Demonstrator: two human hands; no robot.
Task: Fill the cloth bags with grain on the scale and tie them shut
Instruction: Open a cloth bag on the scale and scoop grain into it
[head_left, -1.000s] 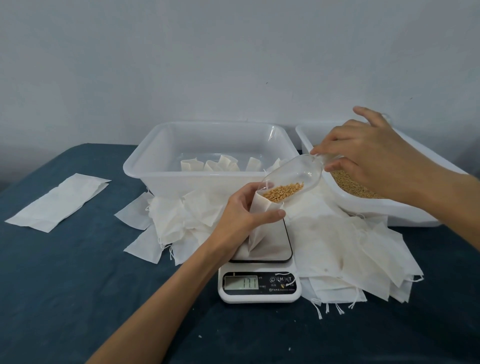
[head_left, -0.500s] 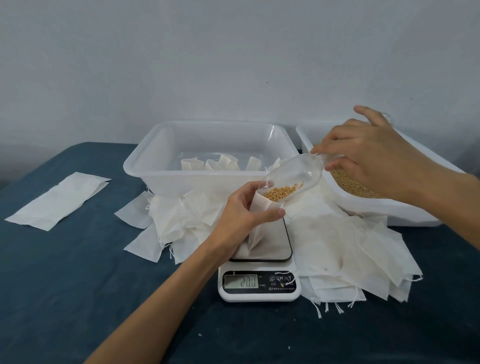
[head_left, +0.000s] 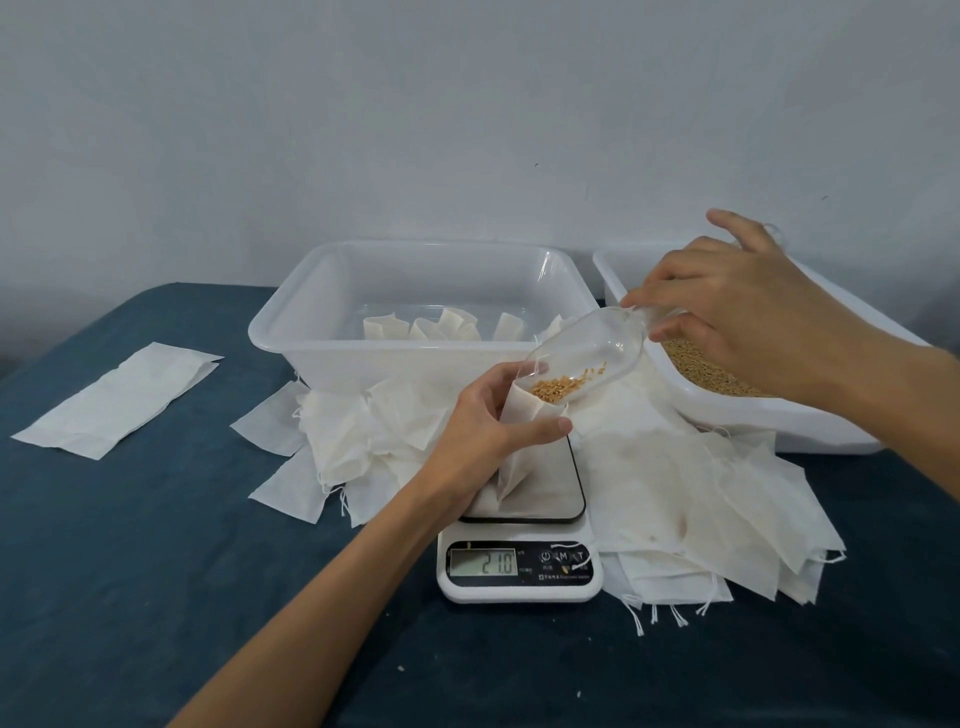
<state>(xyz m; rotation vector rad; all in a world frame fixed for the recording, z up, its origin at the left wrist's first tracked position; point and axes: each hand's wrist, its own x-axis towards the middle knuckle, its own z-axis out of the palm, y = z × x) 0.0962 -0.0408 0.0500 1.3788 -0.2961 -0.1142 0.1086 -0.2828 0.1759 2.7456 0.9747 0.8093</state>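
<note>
— White cloth bag (head_left: 511, 447), where is it?
— Upright on the white digital scale (head_left: 519, 566); the left hand (head_left: 488, 421) grips its mouth.
— And the right hand (head_left: 737, 317)?
— It pinches the clear plastic scoop (head_left: 587, 358), tilted, golden grain (head_left: 558, 387) at the bag's opening.

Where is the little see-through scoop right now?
In the head view, right of centre: the right hand tips the scoop over the cloth bag on the scale.
</note>
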